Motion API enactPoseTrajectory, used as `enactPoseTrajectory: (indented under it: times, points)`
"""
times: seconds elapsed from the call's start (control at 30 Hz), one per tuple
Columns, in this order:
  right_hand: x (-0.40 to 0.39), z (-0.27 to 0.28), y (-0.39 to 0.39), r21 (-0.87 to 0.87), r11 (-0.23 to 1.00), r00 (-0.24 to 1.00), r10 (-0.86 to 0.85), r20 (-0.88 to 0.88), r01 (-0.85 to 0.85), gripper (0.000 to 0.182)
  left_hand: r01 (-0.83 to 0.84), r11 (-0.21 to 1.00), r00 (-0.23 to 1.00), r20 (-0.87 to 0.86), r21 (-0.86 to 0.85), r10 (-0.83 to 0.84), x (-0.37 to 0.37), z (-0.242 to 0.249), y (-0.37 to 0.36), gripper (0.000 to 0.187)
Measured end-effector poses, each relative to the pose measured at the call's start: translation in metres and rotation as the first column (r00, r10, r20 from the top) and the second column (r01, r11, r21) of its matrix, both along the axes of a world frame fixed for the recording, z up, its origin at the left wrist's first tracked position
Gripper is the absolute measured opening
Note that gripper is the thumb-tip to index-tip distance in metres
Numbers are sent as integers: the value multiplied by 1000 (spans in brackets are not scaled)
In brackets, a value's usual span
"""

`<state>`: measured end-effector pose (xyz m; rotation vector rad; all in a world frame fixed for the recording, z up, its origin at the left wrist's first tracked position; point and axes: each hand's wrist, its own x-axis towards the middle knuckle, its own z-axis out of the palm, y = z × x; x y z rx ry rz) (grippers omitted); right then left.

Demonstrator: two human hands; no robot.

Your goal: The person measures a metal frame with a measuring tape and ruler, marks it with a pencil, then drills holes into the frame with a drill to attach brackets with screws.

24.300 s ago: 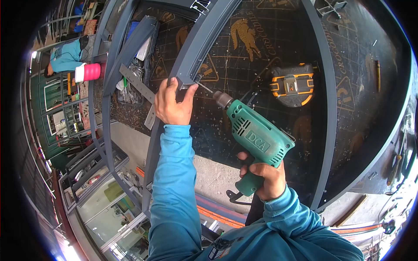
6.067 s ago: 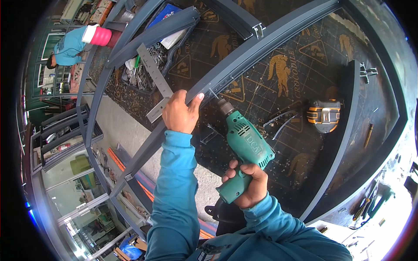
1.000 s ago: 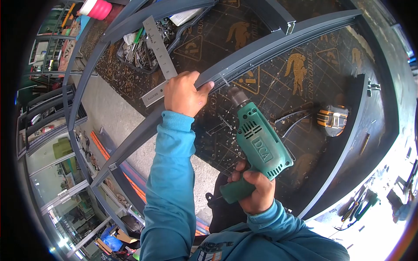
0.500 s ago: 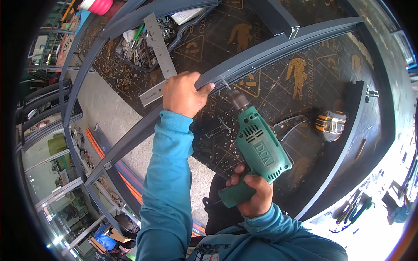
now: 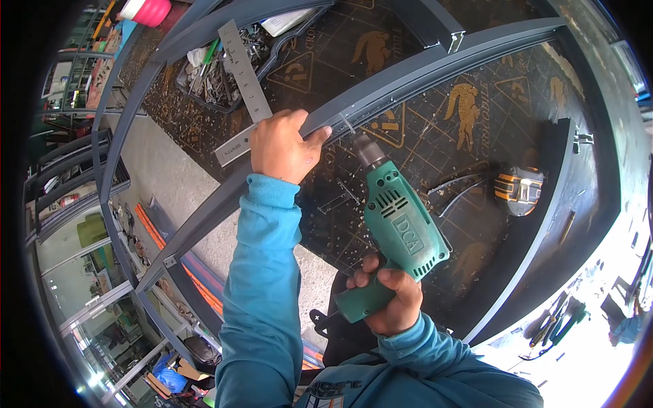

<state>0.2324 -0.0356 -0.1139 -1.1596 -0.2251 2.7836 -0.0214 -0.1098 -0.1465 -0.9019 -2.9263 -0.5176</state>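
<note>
My right hand (image 5: 396, 299) is wrapped round the handle of a green power drill (image 5: 405, 228) marked DCA. Its thin bit points up and left, with the tip at the edge of a dark grey metal profile (image 5: 408, 71). Over that same bar, left of the bit, my left hand (image 5: 282, 146) is closed with the thumb pointing toward the bit. A steel try square (image 5: 243, 71) lies by the left hand, its stock (image 5: 235, 148) partly under the knuckles. Whether the fingers also press on the square is hidden.
A black tray (image 5: 224, 105) of screws and small parts stands behind the square. On the dark printed board lie a tape measure (image 5: 518, 192) and metal shavings. Another grey profile (image 5: 527, 251) runs along the right. Pliers (image 5: 568, 326) lie at the lower right.
The drill and both hands appear slightly further left and up, mostly along with the whole view. The bit stays at the profile, and both hands keep their grip.
</note>
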Motion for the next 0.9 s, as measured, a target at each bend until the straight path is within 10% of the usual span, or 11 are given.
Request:
enactPoseTrajectory:
  times: [0.9]
  points:
    - [-1,-1,1,-70,997,1000,-18,-24,16,55,4,1000,1000,6,4,-4,-3,-1,0,37]
